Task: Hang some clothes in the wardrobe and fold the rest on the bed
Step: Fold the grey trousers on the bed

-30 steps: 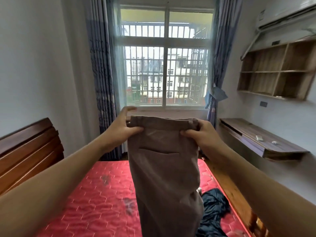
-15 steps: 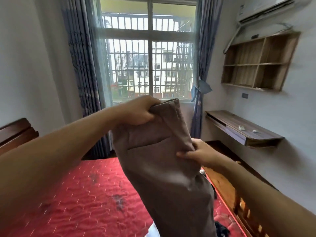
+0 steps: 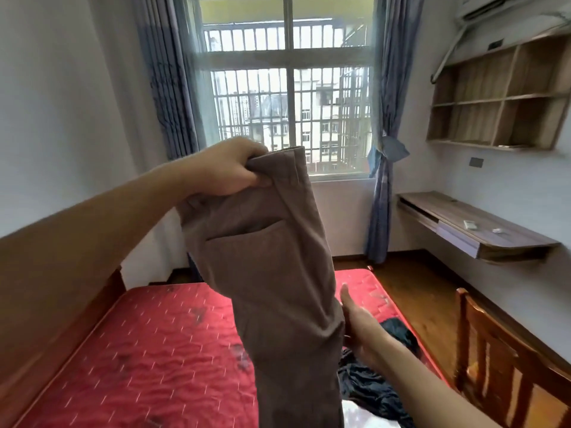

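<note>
Brown trousers (image 3: 272, 273) hang mid-frame, held up in the air over the bed (image 3: 154, 350), back pocket facing the camera, legs running off the bottom edge. Left hand (image 3: 228, 168) grips the bunched waistband at the top, fingers curled round the fabric, arm coming in from the left edge. Right hand (image 3: 358, 325) is lower, right of centre, against the right edge of the trouser leg with the thumb pointing up; its fingers are hidden behind the cloth, so can't tell if it grips. The hands are well apart, one high, one low.

The bed has a red quilted cover. A dark garment (image 3: 370, 387) lies crumpled on it at lower right, just behind the right forearm, with a bit of white cloth at the bottom edge beside it.

Barred window (image 3: 287, 97) at top centre, blue curtains on both sides. Wall-mounted bench (image 3: 469, 223) at right with two small white items on it. Wooden shelf (image 3: 500, 97) above it at upper right. Wooden chair (image 3: 500, 366) at lower right.
</note>
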Available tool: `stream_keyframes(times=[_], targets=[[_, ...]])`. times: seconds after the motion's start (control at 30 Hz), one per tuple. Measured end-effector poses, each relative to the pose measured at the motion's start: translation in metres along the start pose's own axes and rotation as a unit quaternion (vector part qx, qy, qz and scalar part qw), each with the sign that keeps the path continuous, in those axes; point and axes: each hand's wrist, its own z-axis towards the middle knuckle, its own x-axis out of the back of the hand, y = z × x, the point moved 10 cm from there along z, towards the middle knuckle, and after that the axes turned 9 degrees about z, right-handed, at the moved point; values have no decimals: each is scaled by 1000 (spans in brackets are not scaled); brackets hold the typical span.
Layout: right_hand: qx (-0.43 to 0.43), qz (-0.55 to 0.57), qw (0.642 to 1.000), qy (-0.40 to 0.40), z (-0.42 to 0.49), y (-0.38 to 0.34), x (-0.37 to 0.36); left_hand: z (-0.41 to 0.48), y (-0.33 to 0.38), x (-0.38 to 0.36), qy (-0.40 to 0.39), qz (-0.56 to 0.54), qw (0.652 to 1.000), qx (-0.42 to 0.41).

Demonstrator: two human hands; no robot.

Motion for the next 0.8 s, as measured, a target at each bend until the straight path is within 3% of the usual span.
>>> stream_keyframes(times=[0.13, 0.27, 0.37, 0.57, 0.67, 0.73, 0.8], targets=[[-5, 2, 996, -91, 0, 0, -51, -27, -35, 13, -5, 5, 999, 46], [15, 256, 962, -94, 10, -21, -64, -62, -89, 25, -22, 0, 995, 97], [18, 294, 945, -140, 8, -43, -83, -83, -114, 24, -20, -39, 991, 127], [123, 168, 964, -163, 5, -89, -86, -87, -130, 28, 5, -80, 984, 157], [166, -24, 975, -148, 9, -100, -80, -75, -124, 25, 4, -96, 984, 152], [236, -191, 945, -123, 11, -114, -71, -63, -118, 22, -3, -85, 985, 149], [289, -349, 889, -71, 17, -130, -54, -49, -111, 21, -8, -77, 985, 151]])
